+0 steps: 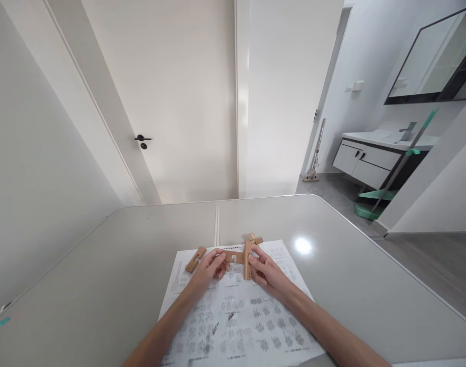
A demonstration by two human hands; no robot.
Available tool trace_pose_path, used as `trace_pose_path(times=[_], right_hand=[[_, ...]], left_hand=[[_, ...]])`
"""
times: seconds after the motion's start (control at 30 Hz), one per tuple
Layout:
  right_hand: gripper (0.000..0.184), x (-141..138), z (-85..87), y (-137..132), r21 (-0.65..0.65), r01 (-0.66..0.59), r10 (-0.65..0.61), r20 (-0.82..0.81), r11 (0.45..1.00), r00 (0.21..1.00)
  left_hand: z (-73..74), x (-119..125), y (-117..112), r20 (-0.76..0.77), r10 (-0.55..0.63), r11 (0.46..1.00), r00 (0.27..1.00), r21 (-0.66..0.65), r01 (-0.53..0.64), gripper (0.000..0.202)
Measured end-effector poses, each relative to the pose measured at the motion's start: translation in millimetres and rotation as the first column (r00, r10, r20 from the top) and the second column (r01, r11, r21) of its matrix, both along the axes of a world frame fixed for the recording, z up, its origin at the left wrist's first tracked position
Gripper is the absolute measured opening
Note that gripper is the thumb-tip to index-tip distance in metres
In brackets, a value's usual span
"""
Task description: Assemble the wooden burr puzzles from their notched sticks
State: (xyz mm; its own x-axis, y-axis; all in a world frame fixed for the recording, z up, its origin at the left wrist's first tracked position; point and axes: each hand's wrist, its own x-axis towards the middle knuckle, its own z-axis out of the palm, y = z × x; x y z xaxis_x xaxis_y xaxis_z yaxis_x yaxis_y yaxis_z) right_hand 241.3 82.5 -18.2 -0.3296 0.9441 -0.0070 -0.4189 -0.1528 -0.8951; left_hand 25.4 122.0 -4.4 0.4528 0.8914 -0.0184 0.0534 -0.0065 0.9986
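Both my hands work over a printed instruction sheet (236, 321) on a grey table (103, 285). My left hand (209, 267) pinches one end of a horizontal notched wooden puzzle bar (233, 256). My right hand (265, 271) grips an upright wooden bar (247, 260) that crosses the horizontal one. A loose notched wooden piece (195, 259) lies on the sheet's upper left corner. Other small wooden pieces (254, 239) rest just beyond my right hand.
A white door with a black handle (142, 138) stands behind the table. To the right an open doorway shows a bathroom vanity (370, 160), a mirror, a green dustpan and broom (374, 201). The table has a seam (216, 224) down its middle.
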Motion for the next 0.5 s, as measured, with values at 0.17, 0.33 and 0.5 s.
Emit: trace_pose_path(times=[0.17,0.33,0.5], right_hand=[[0.054,0.0,0.3,1.7,-0.023,0.0,-0.001,-0.035,1.0,0.999],[0.047,-1.0,-0.5,2.0,-0.017,0.005,-0.007,-0.101,1.0,0.995],[0.043,0.1,-7.3,5.5,-0.07,0.006,-0.015,-0.138,0.998,0.99]], left_hand=[[-2.0,0.5,0.4,0.009,0.042,0.999,0.999,0.013,-0.042,0.041],[-3.6,0.2,2.3,0.034,0.063,0.998,0.997,-0.009,-0.063,0.04],[-3.5,0.3,1.9,0.004,0.054,0.999,0.999,0.008,-0.054,0.041]])
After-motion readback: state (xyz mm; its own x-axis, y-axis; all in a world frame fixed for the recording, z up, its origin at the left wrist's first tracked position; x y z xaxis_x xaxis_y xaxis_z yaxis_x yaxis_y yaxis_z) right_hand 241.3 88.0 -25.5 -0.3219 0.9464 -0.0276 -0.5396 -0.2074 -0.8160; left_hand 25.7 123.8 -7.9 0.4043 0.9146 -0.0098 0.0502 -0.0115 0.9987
